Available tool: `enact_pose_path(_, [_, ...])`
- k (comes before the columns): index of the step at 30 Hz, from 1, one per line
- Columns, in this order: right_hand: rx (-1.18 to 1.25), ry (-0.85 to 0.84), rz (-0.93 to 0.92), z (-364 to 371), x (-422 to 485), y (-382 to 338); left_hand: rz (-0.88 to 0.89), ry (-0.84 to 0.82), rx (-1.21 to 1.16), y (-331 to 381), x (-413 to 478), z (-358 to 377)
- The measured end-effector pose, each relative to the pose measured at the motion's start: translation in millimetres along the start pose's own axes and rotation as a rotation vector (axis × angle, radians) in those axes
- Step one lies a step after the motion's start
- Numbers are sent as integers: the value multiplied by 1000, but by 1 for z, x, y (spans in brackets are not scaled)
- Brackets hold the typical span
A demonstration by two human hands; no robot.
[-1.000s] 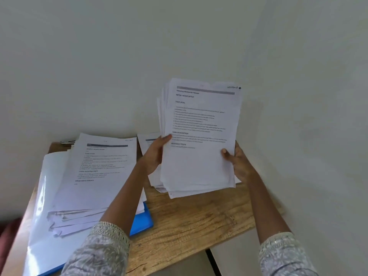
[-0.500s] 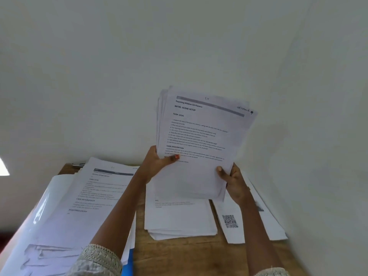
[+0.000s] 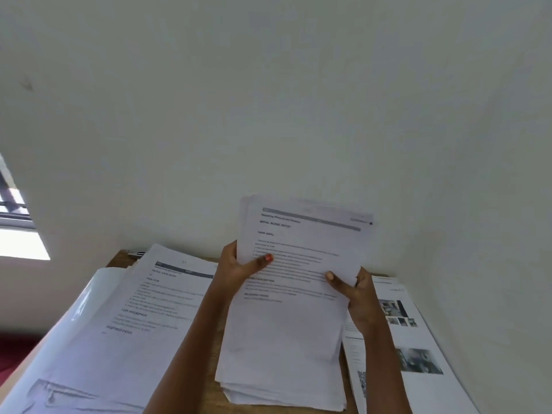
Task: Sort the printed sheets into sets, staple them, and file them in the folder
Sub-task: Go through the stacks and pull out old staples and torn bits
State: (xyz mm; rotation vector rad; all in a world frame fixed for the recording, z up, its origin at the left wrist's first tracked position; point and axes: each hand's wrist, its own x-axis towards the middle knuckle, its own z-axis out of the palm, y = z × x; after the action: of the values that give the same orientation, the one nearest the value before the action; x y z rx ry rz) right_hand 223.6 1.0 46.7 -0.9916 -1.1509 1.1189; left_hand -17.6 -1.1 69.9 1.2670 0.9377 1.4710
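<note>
Left hand (image 3: 239, 268): gripping the left edge of the held sheets (image 3: 301, 264); thumb is pressing across the front of the top page, the other fingers are curling behind it.
Right hand (image 3: 360, 294): gripping the right edge of the same sheets; thumb is lying on the printed face, fingers are wrapping round the back.
Held sheets: being held upright and slightly tilted between both hands, above the middle of the table (image 3: 118, 259); the top page is showing a grey header bar and lines of text; the page edges are fanning a little at the top.
Middle pile (image 3: 283, 389): lying flat on the table right under the held sheets; whether the two are touching, I cannot tell.
Left pile (image 3: 140, 309): lying on the glossy white folder (image 3: 85, 297) at the left of the table; a printed page is facing up.
Right sheets (image 3: 418, 339): lying at the right edge beside the wall (image 3: 298, 100); showing photos.
Small metal item (image 3: 136, 253): lying at the far left corner; too small to tell what it is.
</note>
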Motion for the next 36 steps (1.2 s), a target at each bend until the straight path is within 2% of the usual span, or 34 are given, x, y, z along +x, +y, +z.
enact_pose_path(3, [36,94,12,5,0,4,27,43,-31,-3,-5,6])
enact_pose_path(6, [79,90,-12,8,0,-5,75,60,-39,3,-6,5])
enact_pose_path(10, [50,28,-33,6,-3,-13,110,-24,30,6,-9,-3])
enact_pose_path(15, [35,7,12,2,-16,1,12,-188,157,3,-18,-20])
enact_pose_path(26, [33,36,4,2,-18,1,111,-54,50,5,-22,1])
enact_pose_path(32, [-37,126,-87,-3,-15,-8,160,-101,29,18,-20,5])
enact_pose_path(36, [-78,92,-7,2,-24,4,62,-103,108,-2,-22,0])
